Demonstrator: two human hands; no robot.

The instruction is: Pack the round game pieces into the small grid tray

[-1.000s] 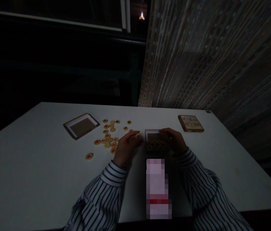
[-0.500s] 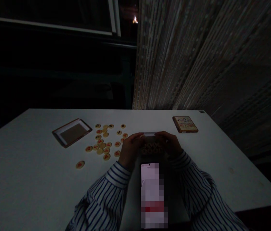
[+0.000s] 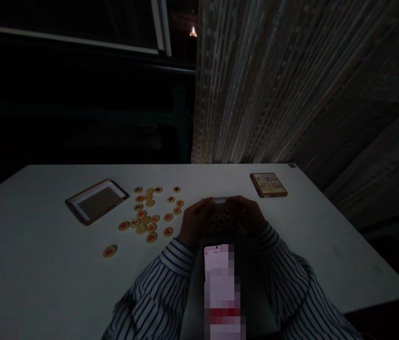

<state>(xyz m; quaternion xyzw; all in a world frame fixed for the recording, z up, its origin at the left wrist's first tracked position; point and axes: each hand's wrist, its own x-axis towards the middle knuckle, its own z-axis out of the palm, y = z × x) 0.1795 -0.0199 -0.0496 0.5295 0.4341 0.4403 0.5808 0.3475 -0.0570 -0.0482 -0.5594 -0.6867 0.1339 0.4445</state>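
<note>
My left hand (image 3: 195, 221) and my right hand (image 3: 250, 215) grip opposite sides of a small tray (image 3: 222, 200) with a pale far edge. Rows of round pieces (image 3: 220, 219) lie inside it, dim in shadow. The fingers of both hands curl round the tray's far corners. Left of my left hand, several round wooden pieces (image 3: 151, 237) with red or black marks are scattered on the white table (image 3: 54, 283). One red-marked piece (image 3: 109, 251) lies apart, nearer the front. A lit phone (image 3: 216, 283) is between my forearms, its screen partly pixelated.
An open shallow box part (image 3: 96, 201) lies at the table's back left. A flat printed box (image 3: 268, 184) is at the back right. Beyond the table's far edge hangs a string curtain (image 3: 241, 94), beside a dark window frame (image 3: 79, 40).
The whole view has shifted slightly, so the table items appear a little lower and further left. Both hands keep their hold on the tray.
</note>
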